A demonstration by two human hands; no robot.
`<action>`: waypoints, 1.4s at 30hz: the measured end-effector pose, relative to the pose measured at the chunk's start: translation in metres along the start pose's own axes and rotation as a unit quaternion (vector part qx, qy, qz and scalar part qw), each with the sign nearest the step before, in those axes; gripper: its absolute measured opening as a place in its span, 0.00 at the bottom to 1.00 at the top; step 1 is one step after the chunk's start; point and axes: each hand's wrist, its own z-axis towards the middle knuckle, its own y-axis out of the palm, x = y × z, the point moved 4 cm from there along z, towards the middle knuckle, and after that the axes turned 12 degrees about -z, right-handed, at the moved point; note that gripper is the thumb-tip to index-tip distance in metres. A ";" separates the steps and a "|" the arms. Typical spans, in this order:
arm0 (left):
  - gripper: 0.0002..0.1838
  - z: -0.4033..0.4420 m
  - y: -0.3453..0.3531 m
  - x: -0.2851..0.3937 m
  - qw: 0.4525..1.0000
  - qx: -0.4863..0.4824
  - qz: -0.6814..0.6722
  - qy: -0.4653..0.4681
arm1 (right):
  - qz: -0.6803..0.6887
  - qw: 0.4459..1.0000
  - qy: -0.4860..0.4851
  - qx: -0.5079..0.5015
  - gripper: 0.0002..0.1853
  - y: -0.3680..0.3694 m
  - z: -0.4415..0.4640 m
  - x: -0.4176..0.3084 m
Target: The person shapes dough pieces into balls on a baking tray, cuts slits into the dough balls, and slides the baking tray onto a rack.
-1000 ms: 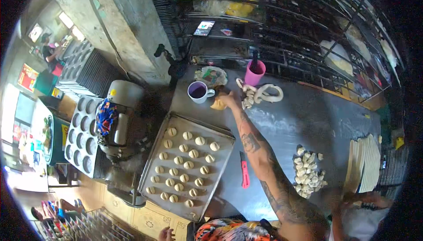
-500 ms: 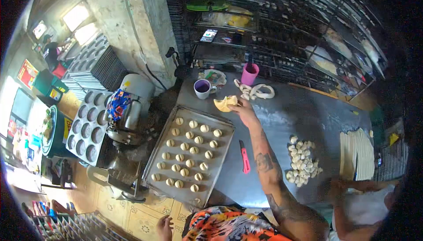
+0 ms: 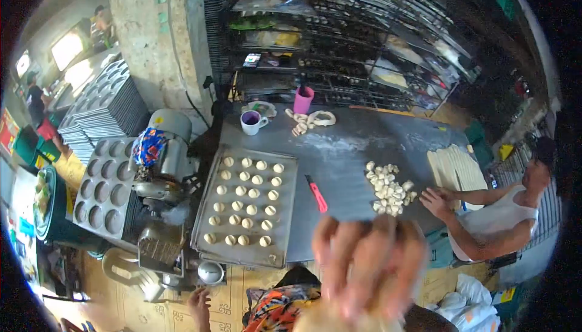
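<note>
Close to the camera, my right hand (image 3: 370, 265) is blurred, its fingers bent down around a piece of bread (image 3: 330, 321) whose pale edge shows at the bottom; the rest is hidden. My left hand (image 3: 199, 300) hangs low beside my patterned shirt, fingers loosely apart, holding nothing. On the table in front, a metal baking tray (image 3: 197, 235) bears rows of small slit dough balls (image 3: 252, 209). A pink box cutter (image 3: 316, 194) lies right of the tray. Farther right is a heap of cut dough pieces (image 3: 388, 187).
A co-worker (image 3: 500, 217) stands at the table's right, hands near dough strips (image 3: 458, 168). A white mug (image 3: 251, 123), pink cup (image 3: 304, 100) and dough rings (image 3: 321, 118) sit at the back. A machine (image 3: 167, 168) and muffin pans (image 3: 103, 180) stand left; racks (image 3: 339, 41) rise behind.
My right hand has come back from over the table with the bread, up close to the camera. The view has shifted, showing more of the co-worker at right.
</note>
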 end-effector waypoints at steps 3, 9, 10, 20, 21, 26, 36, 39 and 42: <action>0.14 -0.013 0.018 0.052 1.000 -0.022 0.000 0.010 | -0.020 1.000 -0.009 0.019 0.05 0.036 0.003 -0.029; 0.13 -0.024 0.044 0.034 0.998 -0.030 0.009 -0.060 | 0.132 0.949 -0.258 0.123 0.05 0.058 0.027 -0.004; 0.13 -0.025 0.050 0.016 0.997 -0.031 -0.008 -0.066 | 0.073 0.977 -0.173 0.100 0.05 0.048 0.029 -0.008; 0.15 -0.021 0.111 0.017 0.989 0.077 0.005 -0.127 | -0.052 0.995 0.053 0.071 0.05 -0.090 0.082 0.074; 0.15 -0.020 0.120 0.019 0.987 0.083 0.010 -0.134 | -0.054 0.994 0.060 0.076 0.06 -0.110 0.091 0.089; 0.16 -0.008 0.181 0.037 0.975 0.138 -0.051 -0.166 | 0.073 0.983 0.015 -0.166 0.07 -0.196 0.136 0.157; 0.14 0.007 0.225 0.024 0.949 0.205 -0.136 -0.196 | 0.083 0.975 0.010 -0.207 0.14 -0.256 0.160 0.223; 0.14 0.008 0.230 0.029 0.951 0.198 -0.161 -0.177 | 0.099 0.975 0.015 -0.197 0.15 -0.260 0.157 0.233; 0.13 0.012 0.234 0.035 0.951 0.196 -0.166 -0.174 | 0.113 0.971 0.003 -0.212 0.14 -0.260 0.160 0.238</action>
